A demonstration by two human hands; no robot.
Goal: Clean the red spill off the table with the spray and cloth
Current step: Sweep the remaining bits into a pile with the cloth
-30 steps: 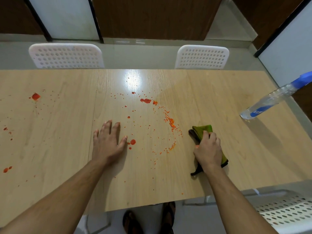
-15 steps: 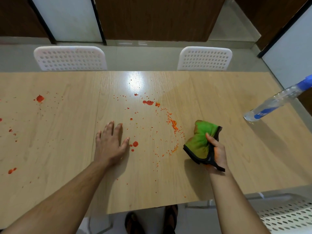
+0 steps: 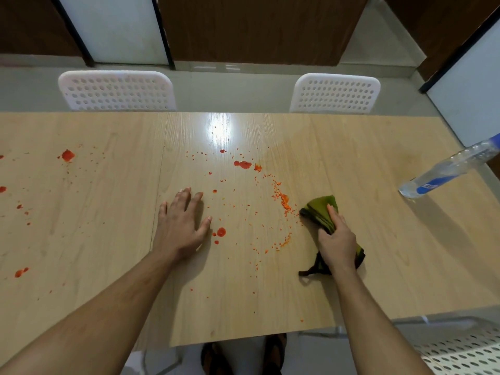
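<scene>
On the table (image 3: 378, 266), the left hand (image 3: 180, 228) lies flat at the centre, the right hand (image 3: 336, 240) to its right on the cloth (image 3: 320, 209) — the spill (image 3: 281, 197) scattered between and beyond them. The spray bottle (image 3: 446, 171) stands at the far right. Behind the table, 2 chairs (image 3: 116, 90) — a third chair (image 3: 465, 353) at the near right corner.

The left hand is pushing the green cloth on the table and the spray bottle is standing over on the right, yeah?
Not quite. In the head view, the right hand presses the green cloth on the table; the left hand rests flat. The spray bottle is on the right.
</scene>
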